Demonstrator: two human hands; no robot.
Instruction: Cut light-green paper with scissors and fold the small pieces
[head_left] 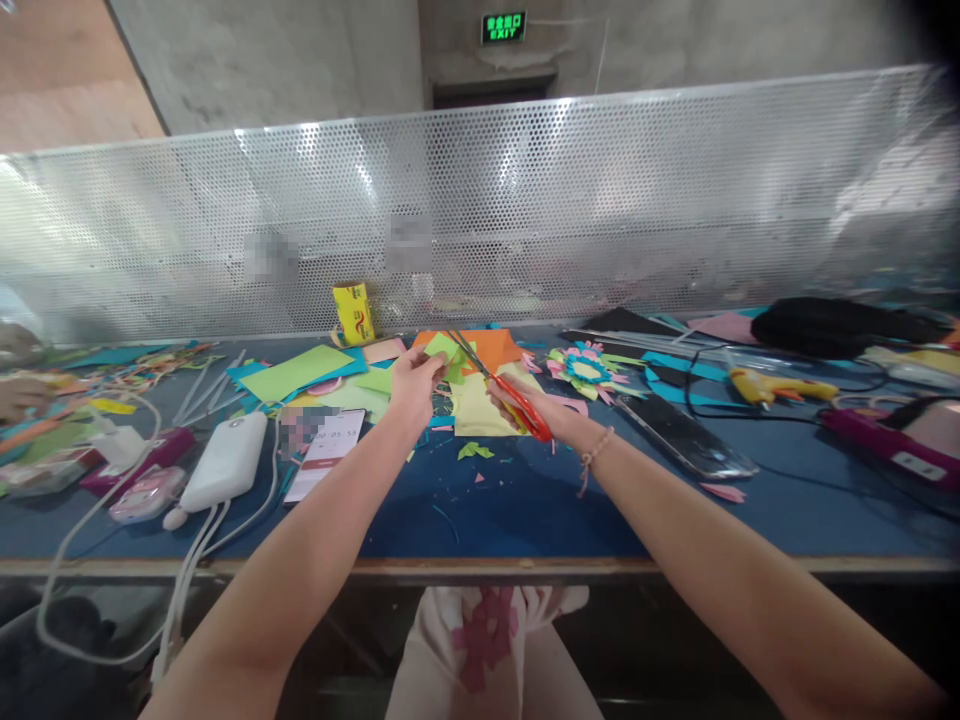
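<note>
Over the middle of the blue table, my left hand (417, 380) pinches a small piece of light green paper (444, 350). My right hand (541, 410) grips red-handled scissors (531, 412), whose blades point up and to the left, close to the green paper. Whether the blades touch the paper I cannot tell. Beneath my hands lie a pale yellow sheet (484, 418) and an orange sheet (491, 347). Green paper scraps (475, 451) rest on the table just in front. Right of the scissors sits a layered paper flower (586, 368) in blue, pink and green.
A white power bank (225, 462) with cables and a phone showing a timer (327, 455) lie left. At right are a dark phone (686, 440) and a yellow glue gun (780, 388). A perforated metal screen (480, 210) bounds the back. Another person's hand (22, 392) is far left.
</note>
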